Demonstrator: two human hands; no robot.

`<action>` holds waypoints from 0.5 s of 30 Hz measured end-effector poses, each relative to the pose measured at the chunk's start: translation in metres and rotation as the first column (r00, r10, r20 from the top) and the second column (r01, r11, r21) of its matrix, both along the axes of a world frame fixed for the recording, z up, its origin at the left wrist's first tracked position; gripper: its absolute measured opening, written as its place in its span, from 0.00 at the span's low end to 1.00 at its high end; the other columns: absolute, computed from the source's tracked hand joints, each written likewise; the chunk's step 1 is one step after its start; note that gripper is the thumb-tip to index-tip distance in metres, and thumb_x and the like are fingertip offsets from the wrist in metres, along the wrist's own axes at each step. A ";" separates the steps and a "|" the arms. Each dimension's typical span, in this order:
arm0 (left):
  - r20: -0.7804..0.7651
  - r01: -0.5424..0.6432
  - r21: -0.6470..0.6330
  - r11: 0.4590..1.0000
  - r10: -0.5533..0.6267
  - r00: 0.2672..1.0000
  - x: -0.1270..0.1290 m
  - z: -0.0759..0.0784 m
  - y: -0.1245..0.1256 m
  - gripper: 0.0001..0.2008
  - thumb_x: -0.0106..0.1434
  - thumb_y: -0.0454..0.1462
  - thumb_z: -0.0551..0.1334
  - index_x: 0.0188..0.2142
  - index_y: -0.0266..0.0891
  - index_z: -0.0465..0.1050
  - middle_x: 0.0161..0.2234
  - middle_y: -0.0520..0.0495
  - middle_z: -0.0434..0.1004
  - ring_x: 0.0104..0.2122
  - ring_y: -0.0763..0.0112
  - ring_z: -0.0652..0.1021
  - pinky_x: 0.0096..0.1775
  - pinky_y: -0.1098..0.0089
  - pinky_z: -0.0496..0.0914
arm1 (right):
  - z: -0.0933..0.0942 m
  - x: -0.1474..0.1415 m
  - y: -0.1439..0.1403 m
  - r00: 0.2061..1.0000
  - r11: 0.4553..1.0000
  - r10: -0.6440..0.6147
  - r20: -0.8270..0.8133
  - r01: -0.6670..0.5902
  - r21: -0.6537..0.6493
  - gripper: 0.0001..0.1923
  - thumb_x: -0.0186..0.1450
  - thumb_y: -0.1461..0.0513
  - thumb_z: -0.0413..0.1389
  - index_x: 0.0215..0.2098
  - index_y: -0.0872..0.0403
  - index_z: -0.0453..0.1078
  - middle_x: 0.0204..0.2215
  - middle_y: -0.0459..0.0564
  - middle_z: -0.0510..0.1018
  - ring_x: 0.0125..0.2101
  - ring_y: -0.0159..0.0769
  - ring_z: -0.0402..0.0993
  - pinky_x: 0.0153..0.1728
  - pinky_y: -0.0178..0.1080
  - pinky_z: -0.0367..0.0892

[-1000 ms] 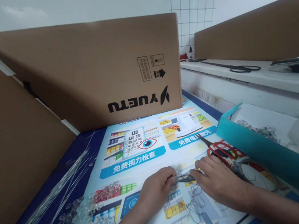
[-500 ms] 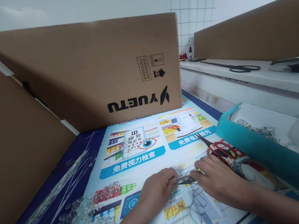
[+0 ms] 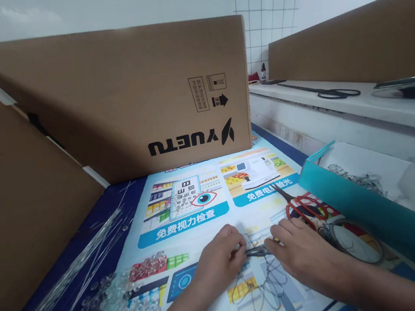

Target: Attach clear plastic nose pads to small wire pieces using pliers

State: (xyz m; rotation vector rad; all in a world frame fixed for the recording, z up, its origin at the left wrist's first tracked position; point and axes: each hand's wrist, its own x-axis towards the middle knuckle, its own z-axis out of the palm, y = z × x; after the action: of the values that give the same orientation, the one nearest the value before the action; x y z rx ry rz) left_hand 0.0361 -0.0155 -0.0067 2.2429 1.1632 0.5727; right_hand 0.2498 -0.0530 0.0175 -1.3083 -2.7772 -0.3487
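Small dark metal piece (image 3: 257,250) pinched between left hand (image 3: 220,258) and right hand (image 3: 302,253).

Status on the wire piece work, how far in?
Looks done: small wire pieces lie in the teal box at right.
In hand: left hand and right hand pinch one small dark piece between them, thin wire loops trailing below.
Seemingly left: a heap of clear beads and long wire rods lie untouched.

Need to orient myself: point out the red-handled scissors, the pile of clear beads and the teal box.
Red-handled scissors (image 3: 303,207), head view, on a red handle loop.
Clear beads (image 3: 113,307), head view, middle of the pile.
Teal box (image 3: 371,220), head view, on its near wall.
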 end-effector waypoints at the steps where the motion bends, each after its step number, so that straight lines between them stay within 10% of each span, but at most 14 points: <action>1: 0.007 0.001 -0.009 1.000 -0.001 1.000 0.000 0.000 0.000 0.06 0.59 0.32 0.52 0.30 0.41 0.65 0.32 0.52 0.65 0.26 0.75 0.68 0.30 0.75 0.61 | -0.001 -0.001 -0.001 1.000 1.000 -0.003 0.004 0.003 0.004 0.07 0.61 0.65 0.54 0.38 0.54 0.64 0.33 0.49 0.66 0.33 0.39 0.58 0.33 0.42 0.50; 15: -0.006 0.008 -0.005 1.000 -0.008 1.000 0.003 0.005 -0.001 0.05 0.58 0.31 0.54 0.29 0.41 0.67 0.31 0.53 0.66 0.28 0.74 0.69 0.30 0.75 0.61 | -0.002 -0.006 -0.005 0.996 0.999 -0.011 0.086 0.007 0.042 0.09 0.59 0.65 0.54 0.39 0.56 0.64 0.31 0.50 0.67 0.32 0.41 0.59 0.32 0.43 0.51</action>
State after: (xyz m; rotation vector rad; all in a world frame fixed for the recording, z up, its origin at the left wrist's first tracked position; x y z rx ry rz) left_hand 0.0391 -0.0161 -0.0019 2.2458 1.1569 0.5602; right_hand 0.2433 -0.0578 0.0158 -1.3277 -2.8175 -0.4722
